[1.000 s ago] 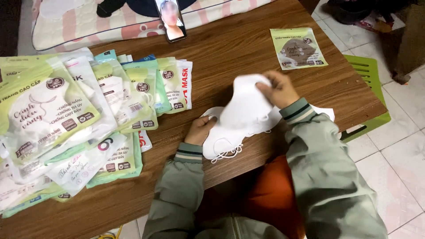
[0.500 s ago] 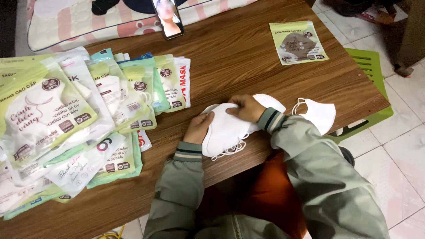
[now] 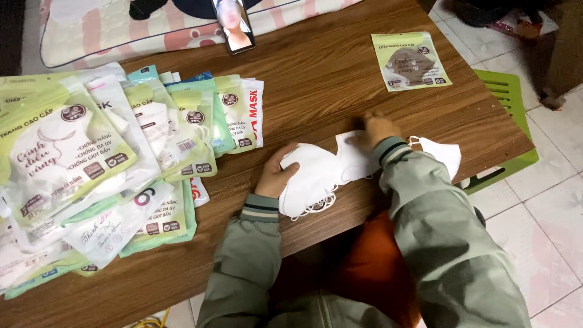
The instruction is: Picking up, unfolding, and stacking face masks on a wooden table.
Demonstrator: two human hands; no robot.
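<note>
At nine o'clock on the tabletop (image 3: 328,67) lies a fanned heap of packaged masks (image 3: 103,164), green-and-white pouches overlapping so much that I cannot count them; more than ten, I would judge. My left hand (image 3: 274,176) rests curled against the left edge of the stack of white masks (image 3: 316,176) near six o'clock, fingers pressing its side, gripping lightly rather than clenched. The stack looks like several thin layers; how many I cannot tell. I judge the masks to be very light, soft and floppy, likely to slide on one another, with elastic loops trailing at the bottom edge that could snag; best taken flat by the body, pinched at the folded edge. My right hand (image 3: 378,129) lies on the stack's upper right corner, fingers bent down onto the fabric. Just beside my right sleeve at three o'clock lies one single white mask (image 3: 443,155). One separate pouch (image 3: 412,61) lies at one o'clock, one phone (image 3: 234,24) at twelve.
</note>
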